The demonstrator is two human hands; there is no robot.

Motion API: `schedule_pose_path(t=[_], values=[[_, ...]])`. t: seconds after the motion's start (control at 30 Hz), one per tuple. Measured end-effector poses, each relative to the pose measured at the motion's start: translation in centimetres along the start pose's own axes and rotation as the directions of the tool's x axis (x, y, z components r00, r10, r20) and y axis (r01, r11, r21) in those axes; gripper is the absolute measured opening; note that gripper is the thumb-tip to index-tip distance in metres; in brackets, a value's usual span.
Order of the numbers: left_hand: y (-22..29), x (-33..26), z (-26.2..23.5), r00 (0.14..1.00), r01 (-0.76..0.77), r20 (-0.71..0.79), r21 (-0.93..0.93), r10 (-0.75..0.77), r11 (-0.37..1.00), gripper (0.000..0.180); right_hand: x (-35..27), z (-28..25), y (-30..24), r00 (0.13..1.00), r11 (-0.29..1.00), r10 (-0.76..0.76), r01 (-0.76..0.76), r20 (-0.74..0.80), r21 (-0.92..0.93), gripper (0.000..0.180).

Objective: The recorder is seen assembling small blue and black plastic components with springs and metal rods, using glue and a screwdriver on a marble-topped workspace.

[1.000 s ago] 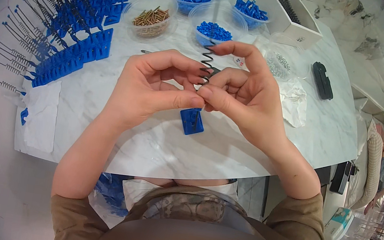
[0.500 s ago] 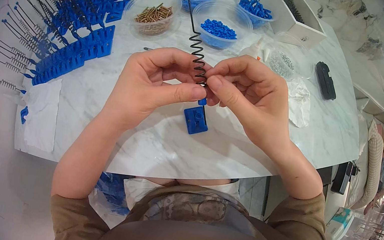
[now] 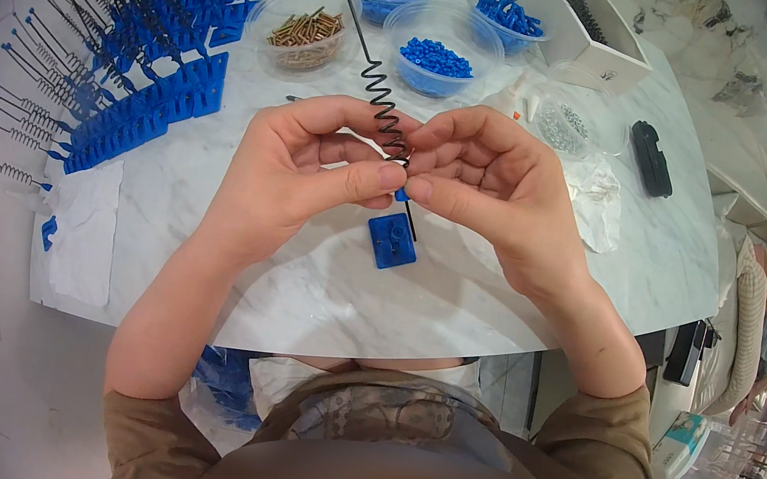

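Observation:
A black coiled wire spring [image 3: 381,100] with a long straight end slants up and left between my hands. My left hand [image 3: 320,163] pinches its lower coils between thumb and fingers. Against it, my right hand [image 3: 480,180] has its thumb and fingertips closed around the same spot. A small blue plastic piece [image 3: 401,195] shows just under the thumbs, and the wire's short straight tail runs down from it. On the table below lies a blue square plate [image 3: 391,242], apart from my hands. The fingertips hide where wire and blue piece meet.
Rows of blue bases with upright springs [image 3: 147,104] fill the left side. Behind my hands stand tubs of brass-coloured screws [image 3: 305,29] and blue parts [image 3: 437,58], and a white box [image 3: 579,39]. A black tool [image 3: 651,161] and crumpled paper [image 3: 592,204] lie right.
The spring's long end has tilted further left, and its lower tail has swung slightly right. Both hands stay close together, with the right thumb shifted a little lower.

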State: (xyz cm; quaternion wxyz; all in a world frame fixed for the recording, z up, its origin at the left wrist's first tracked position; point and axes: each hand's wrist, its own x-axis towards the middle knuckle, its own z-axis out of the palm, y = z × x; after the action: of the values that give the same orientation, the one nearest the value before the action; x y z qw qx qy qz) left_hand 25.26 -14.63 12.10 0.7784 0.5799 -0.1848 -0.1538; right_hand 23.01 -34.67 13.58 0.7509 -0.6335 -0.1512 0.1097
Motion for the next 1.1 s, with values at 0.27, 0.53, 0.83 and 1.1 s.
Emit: schedule_pose_path(t=[0.27,0.53,0.83,1.1], values=[[0.4,-0.1,-0.1,0.999,0.032,0.000,-0.013,-0.032,0.999,0.035,0.0,0.1,0.0,0.998,0.998,0.038,-0.036,-0.050,0.043,0.027],[-0.2,0.0,-0.8,1.000,-0.020,0.013,0.041,0.019,0.999,0.036,0.3,0.2,0.8,1.000,0.998,-0.018,0.019,-0.021,0.058,0.029],[0.2,-0.1,-0.8,0.993,-0.059,-0.102,0.037,0.062,0.998,0.033,-0.5,-2.4,-3.0,0.866,0.848,-0.443,0.320,-0.232,-0.423,0.017],[0.1,-0.1,-1.2,0.966,-0.181,-0.174,0.073,0.191,0.981,0.031,-4.8,-7.7,-1.9,0.929,0.190,-0.328,-0.114,-0.172,-0.975,0.020]])
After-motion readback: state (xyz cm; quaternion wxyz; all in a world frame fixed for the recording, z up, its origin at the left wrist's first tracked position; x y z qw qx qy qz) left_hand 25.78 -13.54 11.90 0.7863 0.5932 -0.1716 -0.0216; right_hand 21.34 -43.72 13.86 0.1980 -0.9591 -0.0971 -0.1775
